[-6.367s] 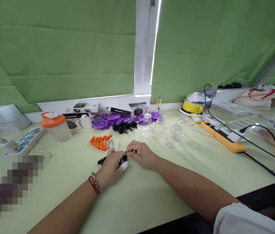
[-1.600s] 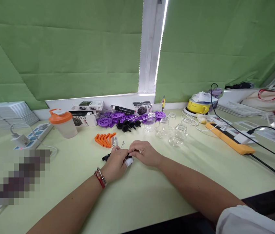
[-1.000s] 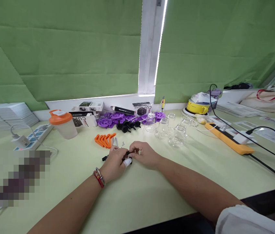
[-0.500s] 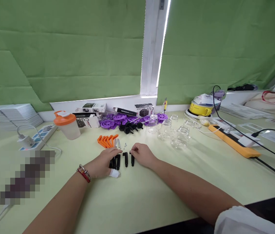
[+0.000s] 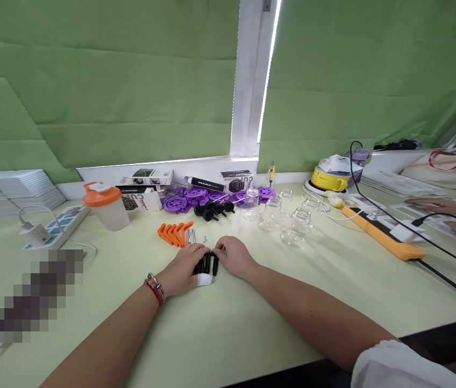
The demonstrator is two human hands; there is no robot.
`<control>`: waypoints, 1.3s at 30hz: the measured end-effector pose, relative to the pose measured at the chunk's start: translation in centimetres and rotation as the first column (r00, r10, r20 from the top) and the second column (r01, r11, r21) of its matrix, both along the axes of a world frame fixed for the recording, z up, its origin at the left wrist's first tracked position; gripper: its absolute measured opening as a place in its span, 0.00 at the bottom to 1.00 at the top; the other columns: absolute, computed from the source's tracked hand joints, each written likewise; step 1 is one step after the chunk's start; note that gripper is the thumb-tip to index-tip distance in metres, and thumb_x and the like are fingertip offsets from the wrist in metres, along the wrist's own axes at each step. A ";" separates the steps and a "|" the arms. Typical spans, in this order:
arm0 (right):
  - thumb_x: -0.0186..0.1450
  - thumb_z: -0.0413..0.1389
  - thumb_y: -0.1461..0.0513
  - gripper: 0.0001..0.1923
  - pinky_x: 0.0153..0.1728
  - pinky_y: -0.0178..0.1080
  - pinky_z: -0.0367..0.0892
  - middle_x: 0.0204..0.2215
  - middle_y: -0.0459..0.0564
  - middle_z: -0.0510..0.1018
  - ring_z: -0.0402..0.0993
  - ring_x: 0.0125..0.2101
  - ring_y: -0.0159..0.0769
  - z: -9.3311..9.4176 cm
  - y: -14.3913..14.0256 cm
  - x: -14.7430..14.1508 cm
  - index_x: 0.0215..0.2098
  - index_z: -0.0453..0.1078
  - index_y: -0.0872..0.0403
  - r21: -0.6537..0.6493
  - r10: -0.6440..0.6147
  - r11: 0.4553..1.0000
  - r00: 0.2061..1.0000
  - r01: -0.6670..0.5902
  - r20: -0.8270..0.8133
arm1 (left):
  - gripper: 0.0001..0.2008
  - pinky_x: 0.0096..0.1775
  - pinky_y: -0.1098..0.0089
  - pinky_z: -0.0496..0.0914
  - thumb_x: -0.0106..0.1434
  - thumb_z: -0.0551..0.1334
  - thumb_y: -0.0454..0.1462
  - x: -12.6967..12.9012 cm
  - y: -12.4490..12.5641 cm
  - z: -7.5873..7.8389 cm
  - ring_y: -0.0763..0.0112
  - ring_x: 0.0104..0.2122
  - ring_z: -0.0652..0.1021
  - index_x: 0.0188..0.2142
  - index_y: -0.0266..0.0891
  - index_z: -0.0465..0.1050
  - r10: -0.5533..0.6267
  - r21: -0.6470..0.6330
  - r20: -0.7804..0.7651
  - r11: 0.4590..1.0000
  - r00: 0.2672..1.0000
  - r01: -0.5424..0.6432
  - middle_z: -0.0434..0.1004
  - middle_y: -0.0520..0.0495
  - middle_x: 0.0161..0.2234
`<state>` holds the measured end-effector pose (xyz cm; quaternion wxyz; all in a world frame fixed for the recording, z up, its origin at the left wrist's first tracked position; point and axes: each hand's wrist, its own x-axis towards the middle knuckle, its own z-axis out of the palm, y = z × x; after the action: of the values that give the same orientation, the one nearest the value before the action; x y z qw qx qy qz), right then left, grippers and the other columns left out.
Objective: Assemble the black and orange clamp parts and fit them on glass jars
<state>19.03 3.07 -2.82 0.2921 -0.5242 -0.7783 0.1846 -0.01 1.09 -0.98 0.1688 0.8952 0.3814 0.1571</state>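
Observation:
Several short black plastic parts with bent tops [image 5: 207, 264] lie side by side on the table between my hands. My left hand [image 5: 183, 269], its thumb wrapped in white, curves round the left side of the row, fingers at the far end and thumb at the near end. The fingers of my right hand [image 5: 236, 257] are closed at the top of the rightmost black part [image 5: 215, 265]. Just beyond lie orange angled pieces [image 5: 174, 233], metal screws [image 5: 193, 236] and tiny screws [image 5: 205, 238]. My left hand partly hides the black row.
Purple ring-shaped parts [image 5: 177, 203], black knob-like pieces [image 5: 211, 211] and cup holder boxes [image 5: 142, 198] sit at the back. Clear glass jars [image 5: 294, 229] stand right of centre. An orange-lidded shaker [image 5: 110, 207] is left; a power strip [image 5: 381, 231] and another person's hands [image 5: 449, 207] are right.
My left hand has moved right with its black parts, closing the gaps in the row. My right hand stays near its part. Another person's hands have appeared at the right.

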 end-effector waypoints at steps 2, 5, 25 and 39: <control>0.61 0.53 0.62 0.05 0.35 0.37 0.60 0.30 0.50 0.74 0.67 0.34 0.35 -0.1 0.0 0.1 0.29 0.70 0.55 0.025 -0.005 1.000 1.000 0.005 0.006 | 0.26 0.48 0.57 0.62 0.55 0.62 0.48 0.3 0.0 -0.1 0.57 0.46 0.67 0.52 0.43 0.62 0.009 0.010 0.006 1.000 1.000 -0.009 0.66 0.42 0.48; 0.61 0.53 0.62 0.05 0.37 0.37 0.60 0.31 0.50 0.73 0.66 0.35 0.35 -0.3 0.1 0.3 0.29 0.69 0.56 0.046 -0.013 0.999 1.000 0.013 0.003 | 0.27 0.48 0.57 0.62 0.54 0.62 0.48 0.6 0.0 -0.5 0.56 0.47 0.67 0.51 0.43 0.62 0.030 0.029 0.020 0.999 0.999 -0.030 0.66 0.41 0.48; 0.68 0.41 0.60 0.15 0.45 0.42 0.59 0.40 0.53 0.72 0.64 0.43 0.38 0.5 -1.9 0.5 0.42 0.68 0.56 0.146 0.099 0.984 0.994 -0.105 0.048 | 0.30 0.51 0.51 0.58 0.60 0.56 0.46 0.6 -0.3 -1.1 0.53 0.49 0.67 0.59 0.39 0.51 0.127 0.118 0.209 0.981 0.970 -0.154 0.67 0.37 0.50; 0.63 0.37 0.41 0.37 0.57 0.62 0.31 0.66 0.53 0.40 0.29 0.63 0.57 2.5 -5.6 -1.0 0.65 0.41 0.46 -0.054 0.468 0.864 0.758 -0.501 0.454 | 0.14 0.49 0.59 0.64 0.66 0.47 0.44 -1.3 0.8 0.2 0.64 0.45 0.71 0.43 0.41 0.65 0.427 -0.093 0.650 0.866 0.628 -0.492 0.70 0.45 0.41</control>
<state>18.08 -2.52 -0.33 0.0634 -0.3225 -0.9393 0.0989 -1.35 1.89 -0.77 0.2029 0.6627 0.5058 0.5136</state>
